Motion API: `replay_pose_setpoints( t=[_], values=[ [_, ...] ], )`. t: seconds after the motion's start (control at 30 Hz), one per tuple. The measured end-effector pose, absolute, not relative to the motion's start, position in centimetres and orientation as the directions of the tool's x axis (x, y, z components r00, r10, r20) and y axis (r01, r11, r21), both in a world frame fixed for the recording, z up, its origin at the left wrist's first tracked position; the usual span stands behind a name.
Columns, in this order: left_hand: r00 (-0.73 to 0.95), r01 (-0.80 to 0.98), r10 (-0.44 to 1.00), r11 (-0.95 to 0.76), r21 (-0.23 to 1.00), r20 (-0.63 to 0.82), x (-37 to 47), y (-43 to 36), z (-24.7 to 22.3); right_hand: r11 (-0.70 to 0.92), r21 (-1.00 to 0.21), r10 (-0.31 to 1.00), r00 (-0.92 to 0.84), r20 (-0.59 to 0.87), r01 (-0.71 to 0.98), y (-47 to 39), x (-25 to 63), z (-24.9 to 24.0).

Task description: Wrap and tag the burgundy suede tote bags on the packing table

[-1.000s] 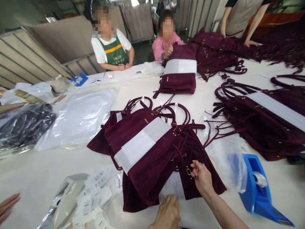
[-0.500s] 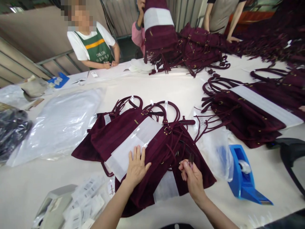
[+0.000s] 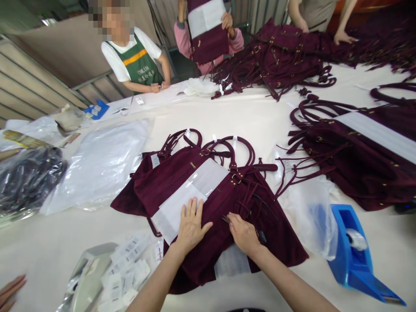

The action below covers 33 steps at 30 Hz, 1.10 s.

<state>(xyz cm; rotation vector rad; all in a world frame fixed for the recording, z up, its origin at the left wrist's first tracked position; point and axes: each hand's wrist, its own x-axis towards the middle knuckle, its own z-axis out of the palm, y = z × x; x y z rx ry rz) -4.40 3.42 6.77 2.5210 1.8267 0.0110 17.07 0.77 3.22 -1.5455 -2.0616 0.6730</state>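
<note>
Burgundy suede handbags (image 3: 208,203) with looped handles are stacked in the middle of the white worktop (image 3: 58,242), the long axis of the top bag running from near-left to far-right, handles pointing away from the person. A white paper band (image 3: 191,193) is wrapped across it. The left hand (image 3: 191,225) is laid flat and open on the band's near end, nothing grasped. The right hand (image 3: 243,234) is pressed just beside it on the suede, fingers loosely curled near a thin strap (image 3: 227,220); whether anything is pinched cannot be told. A blue tape dispenser (image 3: 354,255) stands well apart to the right.
</note>
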Motion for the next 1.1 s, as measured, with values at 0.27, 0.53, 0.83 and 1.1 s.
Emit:
replay_pose_setpoints(
  t=[0.27,0.53,0.83,1.1],
  values=[
    [-0.147,0.980,0.989,0.147,0.132,-0.010,-5.6,9.6,8.9,0.298,-0.726,0.954,-0.228,0.196,0.619,0.0,18.1,1.1],
    [-0.329,0.876,0.914,0.390,0.285,-0.238,-7.3,14.3,10.1,0.297,-0.737,0.954,-0.227,0.197,0.608,0.1,18.1,1.1],
    [-0.168,0.791,0.936,0.316,0.525,-0.310,-8.6,15.5,9.5,0.273,-0.759,0.961,-0.208,0.184,0.591,0.4,18.0,1.2],
    [-0.194,0.699,0.925,0.364,0.616,-0.326,-9.4,15.7,7.9,0.247,-0.774,0.966,-0.207,0.153,0.583,0.3,18.0,1.2]
  ],
)
